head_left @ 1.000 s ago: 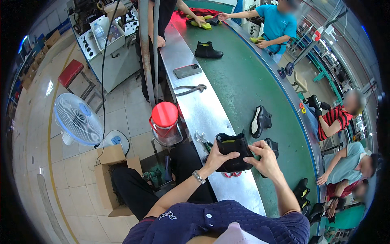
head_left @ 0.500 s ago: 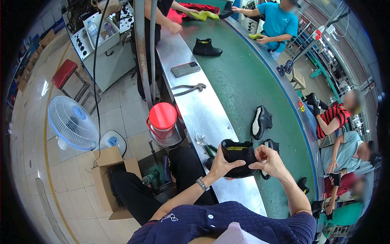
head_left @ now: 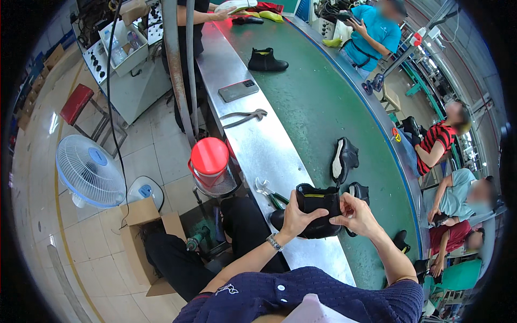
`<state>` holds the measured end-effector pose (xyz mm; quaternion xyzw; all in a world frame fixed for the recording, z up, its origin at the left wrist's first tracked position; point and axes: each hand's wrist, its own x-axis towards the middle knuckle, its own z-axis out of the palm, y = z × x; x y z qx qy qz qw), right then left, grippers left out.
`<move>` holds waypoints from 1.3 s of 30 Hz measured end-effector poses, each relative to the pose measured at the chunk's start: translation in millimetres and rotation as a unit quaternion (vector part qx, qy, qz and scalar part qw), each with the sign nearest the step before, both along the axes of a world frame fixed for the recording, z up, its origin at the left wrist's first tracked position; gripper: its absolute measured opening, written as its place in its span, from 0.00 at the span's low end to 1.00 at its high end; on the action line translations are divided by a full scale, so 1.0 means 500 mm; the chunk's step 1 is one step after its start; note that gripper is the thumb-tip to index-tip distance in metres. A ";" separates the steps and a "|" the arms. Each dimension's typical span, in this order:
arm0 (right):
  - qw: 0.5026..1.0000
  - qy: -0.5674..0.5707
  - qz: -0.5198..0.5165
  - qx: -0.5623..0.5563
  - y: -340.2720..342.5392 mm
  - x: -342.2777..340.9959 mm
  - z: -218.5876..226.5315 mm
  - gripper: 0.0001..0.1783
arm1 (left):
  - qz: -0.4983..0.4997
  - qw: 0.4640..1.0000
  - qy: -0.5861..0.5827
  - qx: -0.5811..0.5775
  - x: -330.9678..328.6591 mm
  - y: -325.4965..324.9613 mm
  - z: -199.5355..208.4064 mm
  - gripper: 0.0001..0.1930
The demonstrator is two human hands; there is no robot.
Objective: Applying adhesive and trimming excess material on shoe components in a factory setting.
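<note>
A black ankle boot [head_left: 319, 202] is held upright over the metal ledge [head_left: 291, 175], its opening toward the top of the view. My left hand [head_left: 299, 216] grips its left side, thumb across the front. At the right edge of the opening my right hand [head_left: 356, 216] pinches the boot's upper with thumb and fingers. A strip of yellow lining shows inside. Left of my left hand a dark rounded shape [head_left: 277, 218] shows; I cannot tell whether it belongs to this boot. Green-handled pliers [head_left: 269, 192] lie on the ledge by my left hand.
On the green belt stand a black boot [head_left: 344, 160], another [head_left: 360, 192] partly behind my right hand, and one farther off [head_left: 267, 60]. Pincers [head_left: 245, 118] and a phone [head_left: 238, 91] lie on the ledge. A red-lidded bucket [head_left: 209, 156] stands left. Co-workers [head_left: 374, 35] line the far side.
My hands keep their hold on the boot with little movement. The co-worker in blue has drawn the outstretched arm back from the belt. A person at the far end now handles something white.
</note>
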<state>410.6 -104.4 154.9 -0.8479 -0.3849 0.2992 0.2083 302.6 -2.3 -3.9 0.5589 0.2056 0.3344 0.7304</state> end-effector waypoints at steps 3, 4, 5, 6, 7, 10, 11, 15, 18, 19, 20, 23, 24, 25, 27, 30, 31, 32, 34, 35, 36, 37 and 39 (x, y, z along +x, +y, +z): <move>0.999 -0.038 -0.002 0.001 -0.004 -0.004 -0.006 0.24 | -0.005 1.000 -0.001 0.003 0.014 -0.003 -0.024 0.39; 0.999 -0.038 -0.006 0.000 -0.009 -0.004 -0.009 0.24 | -0.008 1.000 0.001 0.006 0.019 -0.005 -0.025 0.39; 0.999 -0.035 -0.020 -0.003 -0.015 -0.004 -0.012 0.24 | -0.012 1.000 0.001 0.004 0.020 -0.005 -0.028 0.39; 0.999 -0.032 -0.033 -0.005 -0.018 -0.004 -0.014 0.23 | -0.015 1.000 0.009 0.018 0.021 -0.005 -0.030 0.39; 0.999 -0.031 -0.037 -0.008 -0.019 -0.007 -0.014 0.23 | -0.018 0.999 0.019 0.031 0.020 -0.006 -0.028 0.39; 0.997 -0.028 -0.069 -0.015 -0.017 -0.015 -0.013 0.23 | -0.029 0.998 0.038 0.041 0.022 0.000 -0.021 0.39; 0.997 -0.037 -0.072 -0.017 -0.017 -0.015 -0.013 0.23 | -0.032 0.998 0.039 0.040 0.024 0.001 -0.023 0.39; 0.994 -0.065 -0.083 -0.037 -0.005 -0.019 -0.009 0.23 | -0.043 0.999 0.019 0.022 0.032 0.007 -0.027 0.40; 0.993 -0.088 -0.068 -0.029 0.002 -0.023 -0.007 0.23 | -0.050 0.998 0.015 0.022 0.032 0.016 -0.024 0.40; 0.993 -0.090 -0.068 -0.028 0.001 -0.024 -0.007 0.23 | -0.055 0.998 0.012 0.023 0.030 0.019 -0.019 0.40; 0.993 -0.089 -0.069 -0.038 0.000 -0.024 -0.007 0.23 | -0.068 0.997 0.020 0.019 0.027 0.022 -0.013 0.40; 0.993 -0.092 -0.062 -0.045 0.008 -0.037 0.003 0.23 | -0.083 0.997 -0.006 -0.004 0.014 0.035 -0.005 0.39; 0.993 -0.096 -0.057 -0.043 0.012 -0.044 0.007 0.23 | -0.098 0.995 -0.010 -0.022 0.016 0.037 -0.018 0.38; 0.993 -0.097 -0.054 -0.041 0.014 -0.047 0.009 0.23 | -0.097 0.995 -0.023 -0.026 0.015 0.045 -0.013 0.37; 0.995 -0.093 -0.043 -0.018 0.017 -0.050 0.006 0.23 | -0.128 0.990 -0.003 -0.051 -0.003 0.051 -0.003 0.41; 0.996 -0.085 -0.039 -0.006 0.025 -0.050 0.002 0.24 | 0.019 0.990 0.049 0.128 -0.036 0.044 0.007 0.44; 0.996 -0.070 -0.050 -0.006 0.026 -0.048 0.000 0.25 | 0.022 0.990 0.049 0.130 -0.055 0.049 0.018 0.44; 0.996 -0.069 -0.054 0.022 0.015 -0.039 -0.019 0.25 | -0.034 0.976 0.014 0.217 -0.082 0.054 0.043 0.45; 0.996 -0.041 -0.061 0.058 0.014 -0.030 -0.039 0.25 | -0.130 0.946 -0.024 0.295 -0.130 0.045 0.107 0.44; 0.994 -0.014 -0.068 0.090 0.020 -0.036 -0.042 0.24 | -0.128 0.934 -0.017 0.334 -0.139 0.033 0.113 0.44; 0.992 0.014 -0.079 0.100 0.031 -0.050 -0.035 0.22 | -0.107 0.934 -0.002 0.341 -0.146 0.023 0.115 0.44; 0.992 0.016 -0.079 0.102 0.037 -0.058 -0.040 0.22 | -0.087 0.933 0.011 0.349 -0.148 0.017 0.116 0.44; 0.959 0.161 -0.098 0.209 0.047 -0.067 -0.047 0.18 | -0.076 0.940 0.015 0.331 -0.157 0.029 0.118 0.44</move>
